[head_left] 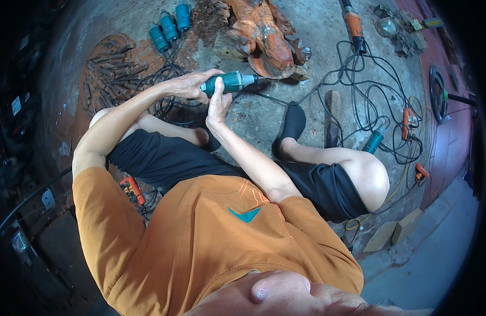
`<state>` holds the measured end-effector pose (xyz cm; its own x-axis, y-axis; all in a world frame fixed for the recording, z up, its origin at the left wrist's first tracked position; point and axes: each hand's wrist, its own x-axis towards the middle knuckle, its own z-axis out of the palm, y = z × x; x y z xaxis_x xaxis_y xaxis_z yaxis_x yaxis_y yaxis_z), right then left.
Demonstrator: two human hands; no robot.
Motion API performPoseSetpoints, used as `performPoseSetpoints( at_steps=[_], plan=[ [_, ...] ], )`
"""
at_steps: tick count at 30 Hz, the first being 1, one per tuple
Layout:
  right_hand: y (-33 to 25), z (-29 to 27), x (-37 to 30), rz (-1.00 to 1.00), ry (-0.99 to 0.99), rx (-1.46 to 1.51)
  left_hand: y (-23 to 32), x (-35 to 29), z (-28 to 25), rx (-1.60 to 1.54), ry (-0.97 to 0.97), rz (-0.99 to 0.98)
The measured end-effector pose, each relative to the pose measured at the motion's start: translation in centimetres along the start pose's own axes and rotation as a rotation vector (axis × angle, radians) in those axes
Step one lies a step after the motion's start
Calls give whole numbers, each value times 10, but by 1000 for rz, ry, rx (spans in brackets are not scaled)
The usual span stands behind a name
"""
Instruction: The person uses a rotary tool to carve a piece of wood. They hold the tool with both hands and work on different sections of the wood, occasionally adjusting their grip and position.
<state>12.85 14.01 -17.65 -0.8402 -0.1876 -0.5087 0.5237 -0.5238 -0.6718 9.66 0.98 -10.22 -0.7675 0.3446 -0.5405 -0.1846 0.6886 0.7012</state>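
Observation:
I sit on the concrete floor and both hands grip a teal die grinder point(233, 81). My left hand point(193, 84) wraps its rear body. My right hand point(217, 101) clasps it from below, fingers up around the barrel. The grinder's thin bit points right and touches the lower edge of a reddish-brown wood carving point(266, 39), which stands on the floor just beyond my hands. A black cord runs off the grinder to the right.
Three teal grinders point(170, 26) lie at the back left above a spread of several carving bits point(108, 71). Tangled black cables point(367, 87), an orange power tool point(353, 23), another teal grinder point(375, 139) and orange plugs point(410, 120) lie right. My knees point(367, 176) flank the spot.

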Motion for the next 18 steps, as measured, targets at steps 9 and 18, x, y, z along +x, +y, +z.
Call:
performPoseSetpoints(
  at_steps=[9, 18],
  plan=[
    [8, -3, 13, 15, -58, 13, 0, -3, -3, -20, 7, -94],
    [4, 4, 26, 58, -96, -56, -10, -2, -7, -122, 22, -154]
  ],
)
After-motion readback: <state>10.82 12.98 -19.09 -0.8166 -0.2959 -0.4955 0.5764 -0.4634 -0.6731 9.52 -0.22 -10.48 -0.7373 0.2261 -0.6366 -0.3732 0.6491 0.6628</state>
